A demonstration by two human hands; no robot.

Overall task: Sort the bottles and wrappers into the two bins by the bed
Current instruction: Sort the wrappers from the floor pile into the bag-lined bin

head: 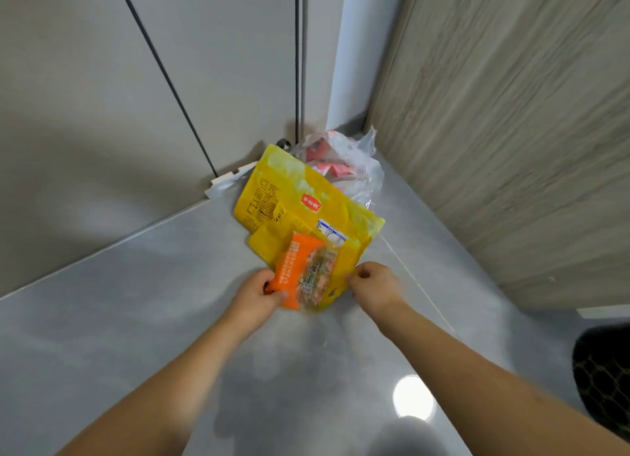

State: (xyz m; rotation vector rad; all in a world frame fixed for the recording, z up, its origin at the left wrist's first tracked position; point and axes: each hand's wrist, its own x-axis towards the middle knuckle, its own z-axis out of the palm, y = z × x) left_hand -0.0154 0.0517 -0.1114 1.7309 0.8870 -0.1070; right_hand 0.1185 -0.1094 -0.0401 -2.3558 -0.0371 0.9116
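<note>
An orange snack wrapper (300, 271) is gripped at its near end by my left hand (259, 295). Behind it is a large yellow bag wrapper (293, 196), whose near right edge my right hand (371, 283) pinches. Both wrappers are held above the grey floor in front of me. A crumpled clear plastic wrapper with red print (344, 162) lies on the floor in the corner behind the yellow bag. No bottle is in view.
Grey floor tiles (136, 319) spread around me. Pale cabinet doors (119, 80) stand at the left and back, a wood-grain panel (511, 114) at the right. A black mesh bin edge (603, 370) shows at the far right. Small white scraps (221, 182) lie by the door base.
</note>
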